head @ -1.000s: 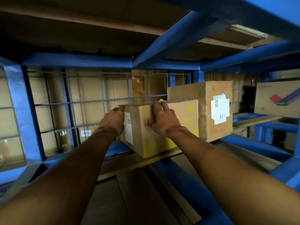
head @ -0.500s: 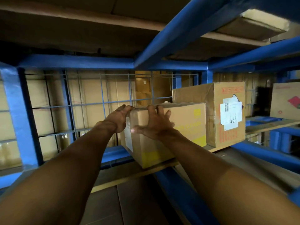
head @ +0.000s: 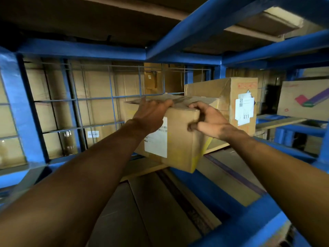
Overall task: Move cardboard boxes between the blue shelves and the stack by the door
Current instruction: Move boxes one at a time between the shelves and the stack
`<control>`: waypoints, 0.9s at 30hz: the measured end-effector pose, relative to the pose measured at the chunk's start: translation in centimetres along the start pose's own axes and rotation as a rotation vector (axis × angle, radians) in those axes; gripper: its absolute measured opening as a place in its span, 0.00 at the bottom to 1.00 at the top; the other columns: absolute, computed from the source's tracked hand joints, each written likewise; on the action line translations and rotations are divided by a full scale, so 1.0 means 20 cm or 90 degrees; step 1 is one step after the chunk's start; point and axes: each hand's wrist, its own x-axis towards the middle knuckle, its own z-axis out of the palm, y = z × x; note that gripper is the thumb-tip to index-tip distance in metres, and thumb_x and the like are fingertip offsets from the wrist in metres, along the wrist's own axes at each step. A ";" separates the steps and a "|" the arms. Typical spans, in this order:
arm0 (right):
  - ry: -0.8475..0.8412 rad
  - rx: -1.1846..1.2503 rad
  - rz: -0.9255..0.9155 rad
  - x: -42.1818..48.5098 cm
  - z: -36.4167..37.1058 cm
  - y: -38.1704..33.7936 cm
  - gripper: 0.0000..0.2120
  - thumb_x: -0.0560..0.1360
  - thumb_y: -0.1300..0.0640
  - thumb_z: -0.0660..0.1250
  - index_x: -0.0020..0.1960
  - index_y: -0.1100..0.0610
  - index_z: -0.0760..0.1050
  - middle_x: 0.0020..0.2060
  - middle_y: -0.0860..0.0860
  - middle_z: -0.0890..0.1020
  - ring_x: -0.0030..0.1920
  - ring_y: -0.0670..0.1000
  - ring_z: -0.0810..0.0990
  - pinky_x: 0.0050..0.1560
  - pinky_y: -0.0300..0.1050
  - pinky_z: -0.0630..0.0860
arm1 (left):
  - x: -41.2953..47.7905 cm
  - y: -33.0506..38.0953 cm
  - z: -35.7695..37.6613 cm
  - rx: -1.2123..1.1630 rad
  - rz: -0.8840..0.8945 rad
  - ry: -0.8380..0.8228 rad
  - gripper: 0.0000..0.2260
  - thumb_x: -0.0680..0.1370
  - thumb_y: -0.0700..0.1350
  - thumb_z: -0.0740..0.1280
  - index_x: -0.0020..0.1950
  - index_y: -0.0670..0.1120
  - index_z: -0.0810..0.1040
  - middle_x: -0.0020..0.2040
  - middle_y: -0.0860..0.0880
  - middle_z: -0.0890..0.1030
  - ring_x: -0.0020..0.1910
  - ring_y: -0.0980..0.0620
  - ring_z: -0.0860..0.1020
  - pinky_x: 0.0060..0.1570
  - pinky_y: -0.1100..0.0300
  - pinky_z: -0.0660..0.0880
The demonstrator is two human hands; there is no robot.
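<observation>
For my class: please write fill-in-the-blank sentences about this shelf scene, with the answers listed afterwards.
The left hand and right hand grip one box, whose label is ____.
The shelf frame is painted ____.
The taller box stands behind that box, to its ____.
Answers: white; blue; right.

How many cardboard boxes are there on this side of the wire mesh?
3: the held box in the middle, the taller box behind it to the right, the printed box far right. Others may be hidden.
</observation>
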 end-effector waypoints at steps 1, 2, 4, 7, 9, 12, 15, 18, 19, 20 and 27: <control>-0.005 0.012 0.002 -0.02 -0.03 0.01 0.33 0.64 0.60 0.77 0.66 0.45 0.73 0.56 0.46 0.80 0.57 0.48 0.77 0.60 0.43 0.73 | 0.00 0.03 -0.01 -0.005 0.008 0.013 0.28 0.71 0.35 0.65 0.70 0.51 0.67 0.61 0.46 0.79 0.60 0.43 0.76 0.63 0.47 0.65; -0.010 0.017 0.002 -0.04 -0.07 0.02 0.33 0.65 0.62 0.76 0.67 0.45 0.72 0.56 0.46 0.80 0.58 0.48 0.77 0.60 0.43 0.73 | 0.00 0.05 -0.02 -0.018 0.012 0.017 0.29 0.71 0.35 0.65 0.72 0.50 0.66 0.60 0.45 0.79 0.58 0.43 0.76 0.59 0.49 0.68; -0.015 0.002 0.001 -0.07 -0.12 0.05 0.32 0.68 0.66 0.73 0.68 0.47 0.72 0.57 0.47 0.78 0.58 0.48 0.75 0.56 0.39 0.72 | 0.01 0.12 -0.05 -0.032 0.010 0.006 0.30 0.72 0.37 0.66 0.73 0.49 0.65 0.56 0.44 0.80 0.52 0.44 0.76 0.51 0.52 0.71; 0.019 -0.095 -0.021 -0.06 -0.18 0.13 0.30 0.70 0.67 0.70 0.68 0.47 0.72 0.60 0.50 0.78 0.58 0.51 0.75 0.56 0.38 0.71 | 0.04 0.24 -0.10 -0.043 0.029 -0.003 0.28 0.71 0.40 0.65 0.72 0.48 0.67 0.51 0.46 0.81 0.47 0.46 0.76 0.45 0.56 0.68; 0.017 -0.136 -0.020 -0.04 -0.19 0.19 0.31 0.71 0.66 0.70 0.69 0.45 0.69 0.60 0.53 0.78 0.60 0.55 0.77 0.59 0.45 0.75 | 0.05 0.28 -0.10 -0.042 0.063 0.015 0.24 0.71 0.45 0.63 0.68 0.49 0.72 0.50 0.48 0.83 0.48 0.46 0.78 0.47 0.55 0.71; -0.076 -0.101 0.030 -0.01 -0.18 0.23 0.39 0.68 0.57 0.76 0.73 0.42 0.60 0.61 0.53 0.78 0.60 0.57 0.77 0.60 0.51 0.76 | 0.07 0.27 -0.14 -0.010 0.068 -0.016 0.14 0.73 0.52 0.64 0.57 0.53 0.79 0.54 0.51 0.82 0.50 0.49 0.79 0.48 0.56 0.71; -0.114 -0.019 0.035 0.03 -0.14 0.21 0.50 0.51 0.36 0.79 0.65 0.41 0.57 0.58 0.50 0.78 0.59 0.55 0.77 0.61 0.56 0.75 | 0.02 0.23 -0.16 0.076 -0.138 -0.138 0.26 0.71 0.68 0.64 0.63 0.56 0.77 0.66 0.48 0.76 0.64 0.46 0.72 0.64 0.45 0.65; -0.064 0.021 0.017 0.07 -0.07 0.24 0.50 0.48 0.34 0.80 0.60 0.44 0.55 0.58 0.51 0.78 0.57 0.57 0.78 0.57 0.58 0.78 | -0.11 0.23 -0.16 0.150 -0.327 -0.163 0.41 0.64 0.81 0.52 0.66 0.58 0.74 0.71 0.45 0.70 0.72 0.42 0.63 0.69 0.30 0.52; -0.050 0.040 0.005 0.08 -0.06 0.26 0.51 0.49 0.35 0.81 0.61 0.45 0.55 0.59 0.52 0.77 0.58 0.58 0.78 0.57 0.59 0.78 | -0.15 0.24 -0.15 0.173 -0.364 -0.151 0.42 0.63 0.82 0.49 0.66 0.58 0.73 0.72 0.43 0.68 0.73 0.40 0.60 0.67 0.27 0.47; -0.044 0.057 -0.009 0.09 -0.04 0.27 0.52 0.48 0.34 0.80 0.62 0.45 0.55 0.60 0.52 0.77 0.59 0.59 0.77 0.57 0.60 0.78 | -0.18 0.25 -0.14 0.172 -0.410 -0.134 0.41 0.63 0.82 0.50 0.66 0.58 0.71 0.74 0.41 0.63 0.74 0.38 0.57 0.65 0.26 0.45; -0.042 0.051 -0.073 0.11 0.00 0.34 0.54 0.57 0.39 0.81 0.74 0.37 0.53 0.72 0.54 0.67 0.70 0.61 0.66 0.66 0.56 0.69 | -0.25 0.34 -0.08 -0.154 -0.615 0.002 0.46 0.56 0.63 0.80 0.69 0.65 0.60 0.73 0.44 0.28 0.72 0.23 0.47 0.68 0.33 0.62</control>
